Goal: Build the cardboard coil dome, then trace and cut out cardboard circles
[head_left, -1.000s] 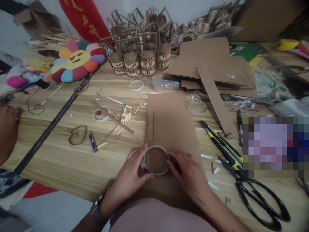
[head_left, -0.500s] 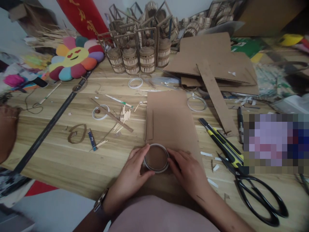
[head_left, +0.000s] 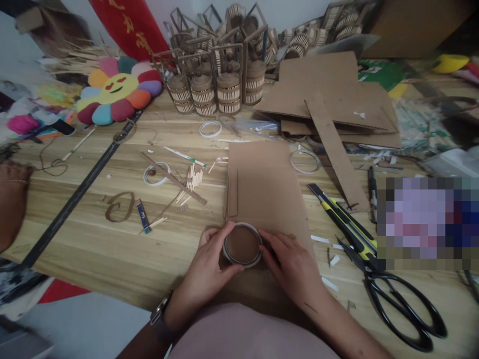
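Pale round ring (head_left: 245, 265), opening upward, between both hands' fingers (head_left: 225, 232).
Brown cardboard sheet (head_left: 267, 184) flat, stretching ahead of them.

A ring (head_left: 243, 265) sits between left hand (head_left: 211, 262) and right hand (head_left: 291, 263), with sticks (head_left: 194, 179) at 11 o'clock, baskets (head_left: 229, 93) at 12, cardboard (head_left: 267, 184) toward 1, scissors (head_left: 368, 271) at 4.

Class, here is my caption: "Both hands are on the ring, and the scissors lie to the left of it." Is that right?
Not quite: the side is wrong. The head view shows the scissors to the right of the ring. The rest holds: the left hand and the right hand are both on the ring.
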Demonstrator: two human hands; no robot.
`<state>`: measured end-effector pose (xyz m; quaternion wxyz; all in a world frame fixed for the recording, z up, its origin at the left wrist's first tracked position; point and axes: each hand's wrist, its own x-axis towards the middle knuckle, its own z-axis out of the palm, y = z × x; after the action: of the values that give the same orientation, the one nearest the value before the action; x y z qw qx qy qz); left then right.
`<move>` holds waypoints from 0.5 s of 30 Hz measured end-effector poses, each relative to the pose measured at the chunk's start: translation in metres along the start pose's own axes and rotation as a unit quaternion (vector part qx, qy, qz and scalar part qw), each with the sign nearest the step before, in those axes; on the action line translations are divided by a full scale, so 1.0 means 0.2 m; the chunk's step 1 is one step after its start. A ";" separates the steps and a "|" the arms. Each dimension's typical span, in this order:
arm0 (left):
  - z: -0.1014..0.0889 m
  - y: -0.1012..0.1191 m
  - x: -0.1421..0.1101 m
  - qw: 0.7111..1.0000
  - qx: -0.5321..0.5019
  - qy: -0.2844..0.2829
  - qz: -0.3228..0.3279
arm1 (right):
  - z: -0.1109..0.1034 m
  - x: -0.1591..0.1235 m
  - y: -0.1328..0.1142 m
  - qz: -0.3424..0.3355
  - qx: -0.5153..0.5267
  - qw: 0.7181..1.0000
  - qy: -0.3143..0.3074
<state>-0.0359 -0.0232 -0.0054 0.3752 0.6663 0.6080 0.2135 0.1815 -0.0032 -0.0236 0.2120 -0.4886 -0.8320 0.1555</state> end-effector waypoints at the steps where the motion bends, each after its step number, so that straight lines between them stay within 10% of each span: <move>1: 0.00 0.00 0.00 1.000 0.002 0.002 0.001 | 0.00 0.00 0.00 -0.001 -0.001 1.000 0.002; 15: 0.02 0.00 0.00 0.999 0.040 0.000 0.017 | -0.01 0.00 -0.01 0.006 -0.002 1.000 0.006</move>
<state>-0.0335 -0.0249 -0.0079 0.3447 0.6907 0.6048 0.1958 0.1808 -0.0046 -0.0215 0.2149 -0.4951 -0.8280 0.1523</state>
